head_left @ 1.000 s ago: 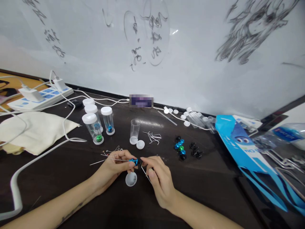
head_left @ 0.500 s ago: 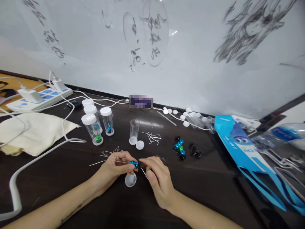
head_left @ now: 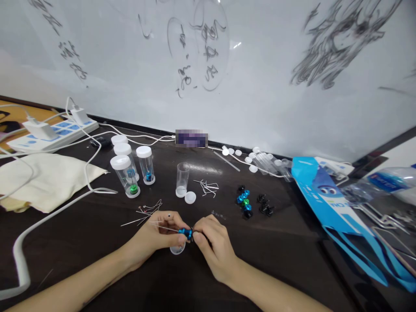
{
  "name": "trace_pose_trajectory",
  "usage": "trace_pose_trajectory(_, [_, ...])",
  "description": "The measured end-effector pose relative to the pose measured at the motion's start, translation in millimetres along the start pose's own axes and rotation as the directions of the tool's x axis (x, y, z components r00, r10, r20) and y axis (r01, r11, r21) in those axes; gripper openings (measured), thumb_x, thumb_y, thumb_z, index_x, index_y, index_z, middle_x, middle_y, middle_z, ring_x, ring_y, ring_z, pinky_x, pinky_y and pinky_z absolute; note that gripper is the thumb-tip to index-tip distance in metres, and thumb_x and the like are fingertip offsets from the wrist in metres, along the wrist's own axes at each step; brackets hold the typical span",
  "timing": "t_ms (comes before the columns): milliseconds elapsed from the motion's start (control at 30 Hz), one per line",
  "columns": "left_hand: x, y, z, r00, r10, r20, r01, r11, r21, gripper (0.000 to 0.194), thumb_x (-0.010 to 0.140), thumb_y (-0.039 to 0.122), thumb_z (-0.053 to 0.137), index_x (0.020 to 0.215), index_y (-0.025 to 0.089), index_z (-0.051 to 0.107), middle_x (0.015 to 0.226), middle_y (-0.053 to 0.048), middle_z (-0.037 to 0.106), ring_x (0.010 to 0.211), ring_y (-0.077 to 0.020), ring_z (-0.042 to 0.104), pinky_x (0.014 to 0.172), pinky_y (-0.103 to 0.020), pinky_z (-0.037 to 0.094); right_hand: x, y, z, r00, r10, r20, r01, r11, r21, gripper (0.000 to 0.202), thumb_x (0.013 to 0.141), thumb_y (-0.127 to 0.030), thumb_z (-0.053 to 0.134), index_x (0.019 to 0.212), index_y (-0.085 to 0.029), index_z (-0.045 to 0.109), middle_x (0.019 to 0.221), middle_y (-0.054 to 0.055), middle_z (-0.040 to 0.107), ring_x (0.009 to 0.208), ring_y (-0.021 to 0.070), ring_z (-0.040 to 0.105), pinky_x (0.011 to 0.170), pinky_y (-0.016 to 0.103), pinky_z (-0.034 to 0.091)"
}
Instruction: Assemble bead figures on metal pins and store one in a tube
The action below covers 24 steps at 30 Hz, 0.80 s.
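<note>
My left hand [head_left: 159, 238] pinches a small blue spool-shaped metal part [head_left: 185, 233] between thumb and fingers. From its left side a thin metal rod [head_left: 168, 228] runs back over the hand. My right hand [head_left: 216, 248] is closed, its fingertips at the part's dark right end; what they grip is hidden. Just below the part, a small clear round dish [head_left: 177, 250] is partly covered by the left hand. Thin wire pieces [head_left: 147, 212] lie behind the left hand.
Lidded clear tubes [head_left: 145, 164] stand at the back left. An open tube [head_left: 182, 177] and a white cap [head_left: 190, 197] are behind my hands, beside bent hex keys [head_left: 207, 187]. Blue, green and black parts [head_left: 245, 201] lie to the right, near a blue bag [head_left: 312, 186].
The blue part and my left fingers have come slightly lower, over the dish. My right fingertips have closed in at the part's end; the thin light-coloured tool seen there earlier no longer shows.
</note>
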State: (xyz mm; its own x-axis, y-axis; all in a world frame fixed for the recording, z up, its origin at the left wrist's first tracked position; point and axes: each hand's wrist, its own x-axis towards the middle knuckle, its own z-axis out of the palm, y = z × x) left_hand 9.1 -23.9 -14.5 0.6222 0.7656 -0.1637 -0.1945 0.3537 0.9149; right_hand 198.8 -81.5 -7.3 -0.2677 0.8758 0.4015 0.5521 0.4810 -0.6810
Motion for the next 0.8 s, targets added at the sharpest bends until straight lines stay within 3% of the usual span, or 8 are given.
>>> trace_pose_trajectory(267, [1.8, 3.5, -1.7, 1.000, 0.015, -0.015, -0.015, 1.000, -0.014, 0.016, 0.068, 0.022, 0.083, 0.078, 0.014, 0.073, 0.068, -0.002, 0.069, 0.062, -0.0115, 0.060, 0.062, -0.021, 0.048, -0.4, 1.4, 0.8, 0.999, -0.028, -0.043, 0.028, 1.000, 0.007, 0.012, 0.097, -0.032, 0.051, 0.097, -0.020, 0.055, 0.077, 0.001, 0.057, 0.078, 0.0181, 0.057, 0.075, 0.033, 0.042])
trace_pose_trajectory(400, [1.3, 2.2, -1.6, 1.000, 0.012, -0.011, -0.012, 1.000, -0.024, 0.016, 0.067, 0.021, 0.083, 0.079, 0.014, 0.073, 0.070, -0.002, 0.069, 0.063, -0.0124, 0.061, 0.063, -0.022, 0.048, -0.3, 0.1, -0.2, 1.000, 0.004, -0.024, -0.004, 1.000, -0.001, 0.024, 0.100, -0.041, 0.043, 0.099, -0.020, 0.056, 0.080, 0.002, 0.059, 0.075, 0.0177, 0.056, 0.075, 0.034, 0.042])
trace_pose_trajectory(533, [0.7, 1.1, -1.6, 1.000, 0.003, -0.021, -0.003, 1.000, -0.026, 0.018, 0.064, 0.020, 0.085, 0.077, 0.014, 0.074, 0.074, -0.003, 0.070, 0.067, -0.0143, 0.062, 0.063, -0.022, 0.047, -0.1, -0.5, -0.4, 1.000, 0.021, -0.010, -0.021, 1.000, -0.017, 0.038, 0.101, -0.047, 0.034, 0.084, -0.020, 0.055, 0.074, 0.002, 0.057, 0.069, 0.0173, 0.052, 0.070, 0.034, 0.039])
trace_pose_trajectory(700, [1.9, 1.9, -2.8, 1.000, 0.022, -0.015, -0.023, 0.999, -0.042, 0.017, 0.067, 0.024, 0.083, 0.076, 0.014, 0.074, 0.068, -0.003, 0.069, 0.060, -0.0126, 0.060, 0.061, -0.023, 0.046, 0.7, 0.4, 1.0, 0.999, -0.029, -0.044, 0.029, 1.000, 0.004, 0.013, 0.098, -0.032, 0.049, 0.096, -0.021, 0.055, 0.080, 0.002, 0.059, 0.077, 0.0180, 0.056, 0.074, 0.033, 0.041])
trace_pose_trajectory(800, [2.7, 1.7, -3.6, 1.000, 0.021, -0.013, -0.022, 0.998, -0.052, 0.017, 0.067, 0.023, 0.083, 0.077, 0.014, 0.074, 0.067, -0.003, 0.069, 0.060, -0.0126, 0.060, 0.061, -0.022, 0.046, 0.9, 0.5, 1.4, 0.997, -0.047, -0.065, 0.048, 0.999, 0.008, 0.010, 0.097, -0.029, 0.052, 0.100, -0.021, 0.056, 0.081, 0.002, 0.060, 0.080, 0.0183, 0.058, 0.075, 0.033, 0.042])
